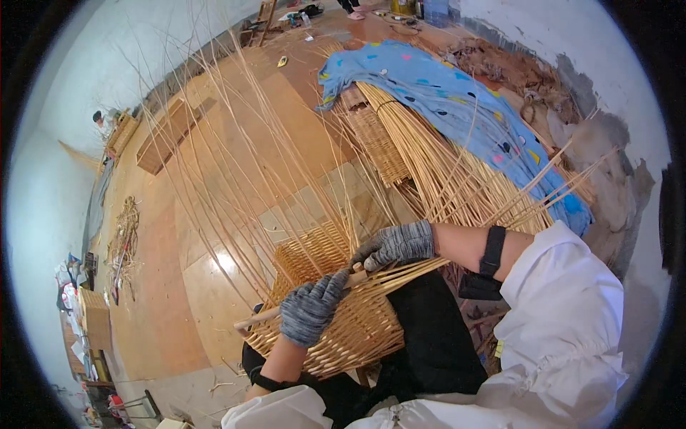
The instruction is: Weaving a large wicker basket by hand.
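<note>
A partly woven wicker basket (357, 336) rests on my lap, with long thin upright rods (236, 179) rising from its far side. A pale wooden stick (259, 317) runs along its near rim. My left hand (311, 311), in a grey knit glove, is wrapped round this stick. Beside it, at the basket's right corner, my gloved right hand (396, 245) is closed, its fingertips at the stick's end and the wicker rods (411, 274) there. These rods stick out to the right under my right hand. What exactly its fingers pinch is partly hidden.
A big bundle of wicker rods (436, 161) lies ahead to the right, partly under a blue patterned cloth (421, 79). Next to it lies a woven panel (379, 146). A long wooden box (168, 136) and a heap of scraps (125, 239) are on the floor at left.
</note>
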`<state>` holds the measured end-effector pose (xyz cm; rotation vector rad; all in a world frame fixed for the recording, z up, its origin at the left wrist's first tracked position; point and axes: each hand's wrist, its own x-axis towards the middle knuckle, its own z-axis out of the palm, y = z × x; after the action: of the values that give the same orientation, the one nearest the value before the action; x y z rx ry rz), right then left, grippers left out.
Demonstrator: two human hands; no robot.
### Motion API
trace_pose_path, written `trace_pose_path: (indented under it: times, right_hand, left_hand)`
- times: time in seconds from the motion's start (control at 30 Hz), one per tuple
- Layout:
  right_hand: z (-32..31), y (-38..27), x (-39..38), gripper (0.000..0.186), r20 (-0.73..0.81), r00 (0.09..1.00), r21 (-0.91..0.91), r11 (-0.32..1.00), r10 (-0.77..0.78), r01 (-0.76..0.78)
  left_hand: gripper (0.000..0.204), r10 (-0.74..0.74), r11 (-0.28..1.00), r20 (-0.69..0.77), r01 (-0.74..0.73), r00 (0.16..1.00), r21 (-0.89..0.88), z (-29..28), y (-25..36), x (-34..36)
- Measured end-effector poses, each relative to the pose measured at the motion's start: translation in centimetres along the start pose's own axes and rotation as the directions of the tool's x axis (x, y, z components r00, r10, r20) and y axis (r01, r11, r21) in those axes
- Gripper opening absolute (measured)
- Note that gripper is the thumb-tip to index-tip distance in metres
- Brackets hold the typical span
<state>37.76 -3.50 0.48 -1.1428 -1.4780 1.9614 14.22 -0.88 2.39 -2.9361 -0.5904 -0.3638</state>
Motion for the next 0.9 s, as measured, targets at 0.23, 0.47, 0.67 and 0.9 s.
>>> trace_pose_path:
  times: [0.23, 0.47, 0.67, 0.9]
  right_hand:
    - [0.8, -1.2, -0.7, 0.050, -0.081, 0.997, -0.166, 0.986, -0.012, -0.002]
    - [0.8, -1.2, -1.1, 0.066, -0.112, 0.993, -0.306, 0.950, 0.032, -0.065]
    - [1.6, -3.0, -2.0, 0.066, -0.167, 0.986, -0.468, 0.880, 0.009, -0.087]
    - [6.7, -2.7, -3.6, 0.044, -0.453, 0.614, -0.888, 0.391, -0.646, -0.243]
  left_hand:
    - [0.044, 0.036, 0.998, 0.119, -0.042, 0.992, 0.046, 0.5, -0.1, -0.7]
    - [0.046, 0.033, 0.997, -0.050, -0.036, 0.998, -0.070, 0.4, 0.4, -0.4]
    - [0.041, 0.041, 0.997, 0.011, -0.041, 0.999, -0.069, 1.2, 0.3, -0.3]
    - [0.034, -0.004, 0.999, 0.001, 0.004, 1.000, -0.052, 1.8, -0.2, -1.3]
